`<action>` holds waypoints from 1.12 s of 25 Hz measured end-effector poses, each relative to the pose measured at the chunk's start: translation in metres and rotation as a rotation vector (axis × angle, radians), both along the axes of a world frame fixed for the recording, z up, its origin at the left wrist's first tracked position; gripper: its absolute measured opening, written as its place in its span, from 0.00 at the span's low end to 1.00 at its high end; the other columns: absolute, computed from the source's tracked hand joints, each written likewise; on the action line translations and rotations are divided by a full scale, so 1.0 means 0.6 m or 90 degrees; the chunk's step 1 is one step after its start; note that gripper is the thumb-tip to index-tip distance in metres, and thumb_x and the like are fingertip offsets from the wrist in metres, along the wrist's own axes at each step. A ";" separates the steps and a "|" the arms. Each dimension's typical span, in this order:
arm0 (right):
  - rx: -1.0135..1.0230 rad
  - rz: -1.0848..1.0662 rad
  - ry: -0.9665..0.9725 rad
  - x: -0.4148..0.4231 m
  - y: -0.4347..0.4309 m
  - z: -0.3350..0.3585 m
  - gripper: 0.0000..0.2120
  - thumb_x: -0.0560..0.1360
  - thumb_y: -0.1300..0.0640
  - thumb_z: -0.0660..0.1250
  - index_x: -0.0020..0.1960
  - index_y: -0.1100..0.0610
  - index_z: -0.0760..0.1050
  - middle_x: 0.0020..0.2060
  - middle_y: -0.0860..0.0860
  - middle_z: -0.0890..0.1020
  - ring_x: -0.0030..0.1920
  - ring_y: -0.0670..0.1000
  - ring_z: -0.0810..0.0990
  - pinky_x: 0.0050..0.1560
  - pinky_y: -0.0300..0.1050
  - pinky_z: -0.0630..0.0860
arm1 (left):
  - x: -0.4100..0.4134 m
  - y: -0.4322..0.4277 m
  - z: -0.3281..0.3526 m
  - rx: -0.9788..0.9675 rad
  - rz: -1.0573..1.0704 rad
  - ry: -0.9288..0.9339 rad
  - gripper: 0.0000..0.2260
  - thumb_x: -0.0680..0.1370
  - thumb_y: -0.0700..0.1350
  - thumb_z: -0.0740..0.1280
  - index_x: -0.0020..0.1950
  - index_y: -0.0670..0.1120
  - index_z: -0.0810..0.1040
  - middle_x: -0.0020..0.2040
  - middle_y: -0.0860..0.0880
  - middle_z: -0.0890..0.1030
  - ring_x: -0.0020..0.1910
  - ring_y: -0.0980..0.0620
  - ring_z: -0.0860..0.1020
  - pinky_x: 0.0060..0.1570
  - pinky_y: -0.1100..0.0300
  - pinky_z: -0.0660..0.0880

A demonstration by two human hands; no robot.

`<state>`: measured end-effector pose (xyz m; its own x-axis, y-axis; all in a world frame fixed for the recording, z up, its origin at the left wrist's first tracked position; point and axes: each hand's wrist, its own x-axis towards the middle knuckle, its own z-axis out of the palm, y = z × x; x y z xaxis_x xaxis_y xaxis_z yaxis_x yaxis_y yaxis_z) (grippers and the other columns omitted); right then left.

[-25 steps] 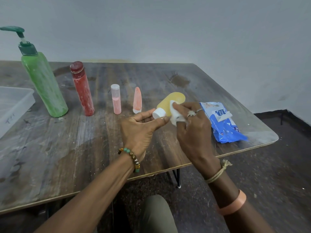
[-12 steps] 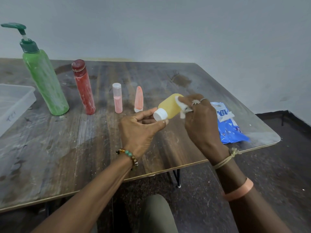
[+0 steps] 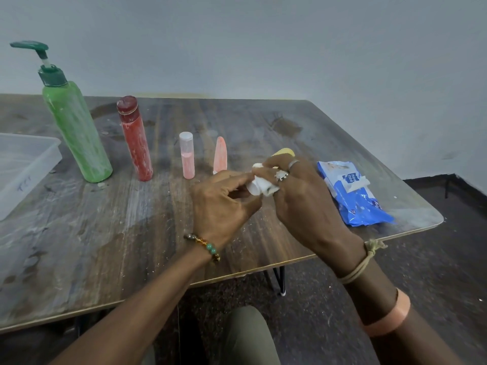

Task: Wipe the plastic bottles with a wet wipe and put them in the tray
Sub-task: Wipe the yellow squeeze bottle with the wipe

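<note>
Between the left hand (image 3: 224, 204) and the right hand (image 3: 303, 206), over the desk (image 3: 105, 233), the yellow bottle (image 3: 284, 153) lies tilted and mostly hidden. The left hand's curled fingers pinch its white cap (image 3: 253, 190) end, and the right hand's fingers wrap a wet wipe (image 3: 266, 186) around its body. The clear tray (image 3: 15, 164) sits well left of both.

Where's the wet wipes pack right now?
Head view: the blue wipes pack lies at the right end of the table, just right of the right hand.

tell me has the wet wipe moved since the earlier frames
Yes: the wet wipe slid along the yellow bottle toward the left hand, away from the blue wipes packet.
</note>
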<state>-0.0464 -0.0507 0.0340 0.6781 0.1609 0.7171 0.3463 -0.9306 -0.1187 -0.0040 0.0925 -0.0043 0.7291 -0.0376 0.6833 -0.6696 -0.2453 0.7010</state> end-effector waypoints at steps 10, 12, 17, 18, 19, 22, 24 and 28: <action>-0.103 -0.025 0.011 0.010 -0.013 0.028 0.17 0.65 0.73 0.65 0.51 0.63 0.83 0.45 0.58 0.82 0.43 0.62 0.77 0.38 0.53 0.79 | 0.003 0.013 -0.013 0.233 0.065 -0.283 0.12 0.67 0.36 0.79 0.49 0.39 0.86 0.44 0.44 0.85 0.39 0.47 0.83 0.39 0.55 0.80; -0.125 -0.006 0.002 0.002 -0.009 0.015 0.17 0.68 0.72 0.65 0.54 0.63 0.82 0.47 0.58 0.82 0.45 0.61 0.78 0.39 0.52 0.78 | 0.001 0.013 -0.013 0.212 0.066 -0.266 0.09 0.68 0.37 0.78 0.47 0.39 0.86 0.44 0.44 0.85 0.40 0.49 0.83 0.40 0.56 0.80; -0.004 -0.143 0.006 0.018 -0.037 -0.004 0.22 0.67 0.76 0.69 0.59 0.64 0.80 0.51 0.61 0.81 0.48 0.63 0.79 0.44 0.55 0.80 | -0.007 0.013 -0.014 0.109 0.032 -0.151 0.16 0.64 0.35 0.80 0.51 0.41 0.86 0.46 0.46 0.86 0.41 0.59 0.81 0.48 0.75 0.76; -0.024 -0.145 0.004 0.017 -0.036 -0.011 0.22 0.68 0.76 0.69 0.61 0.64 0.79 0.52 0.61 0.81 0.48 0.63 0.79 0.44 0.54 0.80 | -0.010 0.013 -0.015 0.087 0.027 -0.128 0.17 0.64 0.35 0.80 0.51 0.40 0.86 0.47 0.46 0.86 0.41 0.60 0.81 0.47 0.76 0.76; -0.039 -0.135 0.001 0.016 -0.036 -0.015 0.21 0.70 0.74 0.68 0.62 0.64 0.79 0.53 0.61 0.81 0.49 0.63 0.79 0.45 0.52 0.79 | -0.010 0.014 -0.014 0.066 0.017 -0.107 0.17 0.64 0.35 0.81 0.52 0.40 0.85 0.47 0.46 0.85 0.42 0.60 0.81 0.47 0.75 0.76; 0.136 -0.152 0.024 0.019 -0.042 -0.016 0.20 0.74 0.66 0.62 0.65 0.59 0.78 0.52 0.59 0.81 0.49 0.55 0.80 0.48 0.41 0.74 | -0.011 0.016 -0.013 0.012 -0.021 -0.027 0.20 0.65 0.39 0.81 0.55 0.42 0.84 0.49 0.48 0.85 0.41 0.59 0.84 0.43 0.67 0.81; 0.242 -0.126 0.028 0.007 -0.033 -0.023 0.19 0.75 0.63 0.60 0.62 0.59 0.79 0.50 0.53 0.80 0.48 0.42 0.75 0.48 0.23 0.67 | -0.018 0.017 -0.007 -0.026 -0.017 0.051 0.20 0.64 0.40 0.83 0.55 0.44 0.85 0.48 0.52 0.85 0.40 0.58 0.84 0.42 0.67 0.81; 0.347 -0.120 0.059 -0.031 -0.014 -0.030 0.18 0.74 0.69 0.66 0.60 0.53 0.81 0.49 0.46 0.82 0.45 0.36 0.77 0.45 0.21 0.66 | -0.017 0.015 -0.004 -0.212 -0.058 0.371 0.22 0.63 0.39 0.83 0.55 0.43 0.85 0.42 0.50 0.87 0.42 0.53 0.86 0.44 0.61 0.82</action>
